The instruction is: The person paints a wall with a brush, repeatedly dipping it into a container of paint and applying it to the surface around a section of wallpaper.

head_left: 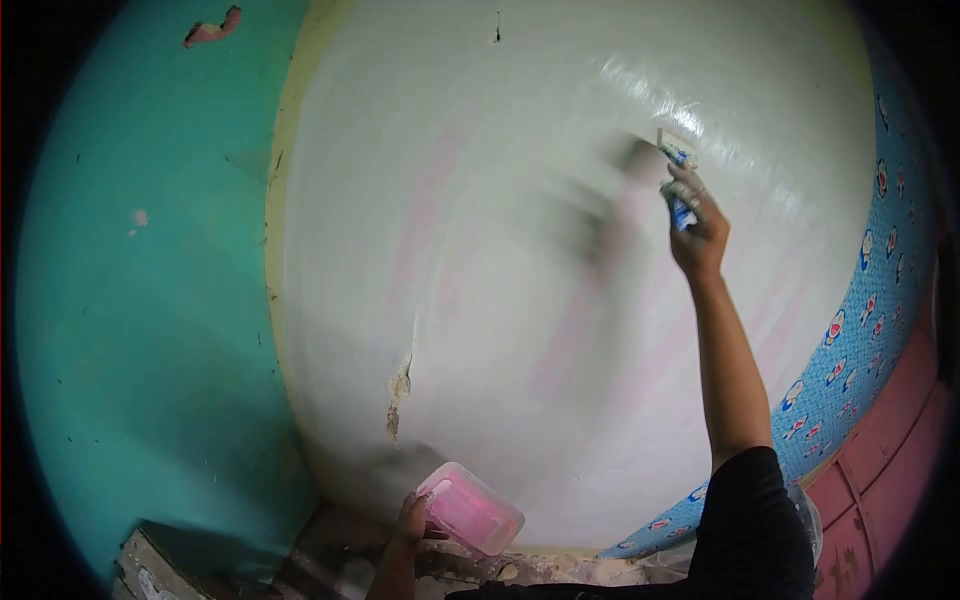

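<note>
Paint lies wet and glossy over most of the pale wall (pixel 480 200). By my reading the coat is well along but not finished. Faint pink streaks show through below and to the left of the brush (pixel 678 160), so that patch looks thin. The sheen is strongest just above and to the right of the brush.

The right hand (pixel 697 235) is raised with its fingers closed tight around the blue-and-white handle, and the brush head is pressed to the wall. The tip is blurred, so I cannot make out its bristles.

Far below that grip, the left hand (pixel 410 522) is wrapped around one end of a clear tub (pixel 470 508) with pink inside, held tilted near the wall's foot. Just above the tub a crack (pixel 400 390) with chipped plaster is unfilled. A rough ledge (pixel 560 570) runs beside the tub. Beyond lie a teal wall (pixel 140 320) on the left and a patterned sheet (pixel 860 330) on the right.
</note>
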`<state>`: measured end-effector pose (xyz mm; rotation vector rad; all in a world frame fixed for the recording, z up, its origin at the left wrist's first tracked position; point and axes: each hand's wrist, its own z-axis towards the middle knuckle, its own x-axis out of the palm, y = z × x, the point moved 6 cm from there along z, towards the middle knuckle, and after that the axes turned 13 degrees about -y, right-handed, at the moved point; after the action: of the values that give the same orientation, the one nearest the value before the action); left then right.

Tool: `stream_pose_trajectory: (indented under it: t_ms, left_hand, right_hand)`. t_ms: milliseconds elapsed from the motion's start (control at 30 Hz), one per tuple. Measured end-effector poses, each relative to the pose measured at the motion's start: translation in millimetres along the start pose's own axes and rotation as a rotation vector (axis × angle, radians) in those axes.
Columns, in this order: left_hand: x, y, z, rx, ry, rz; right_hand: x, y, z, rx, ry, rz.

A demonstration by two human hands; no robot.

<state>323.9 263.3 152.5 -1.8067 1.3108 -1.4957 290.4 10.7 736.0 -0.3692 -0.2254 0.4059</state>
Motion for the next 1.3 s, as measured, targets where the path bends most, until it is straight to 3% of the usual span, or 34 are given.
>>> stream_pose_trajectory:
  t_ms: [100,200,400,467,500,600,667,700,767,867,933,1100,1167,1267,1300]
  left_hand:
    - [-7.3,1.7,6.4,0.022,-0.03,-0.008]
    - [-16.9,8.1,4.7,-0.013,-0.075,-0.047]
    - [-31.1,0.1,-3.9,-0.057,-0.118,-0.066]
    - [-44.2,16.4,12.7,-0.019,-0.037,-0.103]
    - [-43.7,11.3,6.7,0.009,-0.088,-0.076]
    - [-43.6,2.2,3.4,0.081,-0.205,-0.066]
    - [-38.0,2.1,3.0,0.116,-0.154,-0.106]
    - [-36.5,-0.1,4.5,0.139,-0.128,-0.127]
    - [-43.7,11.4,17.0,0.179,-0.144,-0.06]
    - [-56.6,19.5,17.3,0.171,-0.16,0.011]
    - [-49.3,10.9,14.1,0.128,-0.153,-0.017]
    - [-17.5,-22.3,-21.7,-0.01,-0.106,-0.056]
    - [-10.9,-25.2,-20.4,-0.007,-0.066,-0.039]
    - [-13.2,-13.6,-6.3,-0.035,-0.031,-0.03]
    - [-14.7,-7.1,-0.5,-0.057,-0.027,-0.029]
  right_hand:
    - [18.0,3.9,-53.5,0.079,0.134,0.009]
    - [26.9,13.7,-172.0,0.173,0.401,-0.092]
    - [-5.1,134.3,-338.8,0.18,0.808,0.184]
    - [-12.2,166.8,-355.4,0.201,0.902,0.269]
    - [-15.3,179.0,-357.3,0.174,0.923,0.318]
    - [-6.0,154.5,-367.7,0.557,1.066,0.25]
    - [2.5,117.1,-338.1,0.695,0.897,0.345]
    - [9.5,98.5,-308.4,0.603,0.774,0.364]
    - [26.7,38.9,-264.5,0.609,0.845,0.203]
    - [29.1,-24.7,-154.7,0.536,0.673,0.292]
    - [22.3,-52.4,-80.0,0.68,0.539,0.368]
    - [-0.2,-98.3,71.1,0.468,0.163,0.178]
    - [-2.5,-114.7,100.1,0.37,0.06,0.183]
    - [-0.7,-109.6,110.4,0.063,0.024,-0.204]
    - [0.8,-105.0,100.4,0.132,0.032,-0.217]
